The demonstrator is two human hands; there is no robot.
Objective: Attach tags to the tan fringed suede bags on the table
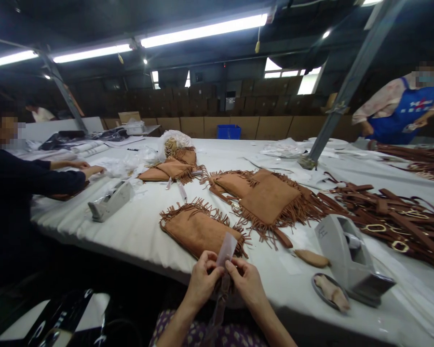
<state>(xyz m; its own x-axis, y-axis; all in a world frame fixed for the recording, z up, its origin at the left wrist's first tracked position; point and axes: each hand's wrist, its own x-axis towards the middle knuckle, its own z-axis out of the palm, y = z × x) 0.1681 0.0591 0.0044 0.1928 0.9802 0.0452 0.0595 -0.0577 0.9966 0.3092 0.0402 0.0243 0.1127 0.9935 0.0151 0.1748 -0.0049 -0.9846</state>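
Observation:
My left hand (201, 280) and my right hand (246, 280) meet at the near table edge. Both pinch a dark brown strap (220, 303) that hangs down toward my lap, with a strip of clear film (226, 248) rising above my fingers. Just beyond my hands lies a tan suede fringed bag piece (197, 230) on the white table (137, 229). A larger fringed bag (265, 196) lies farther back, right of centre.
A grey tape dispenser (349, 258) stands to my right, with a small dish (329, 289) beside it. A pile of brown straps with gold buckles (394, 221) fills the right. A second dispenser (110, 201) sits left. One person sits at left, another in a blue apron stands far right.

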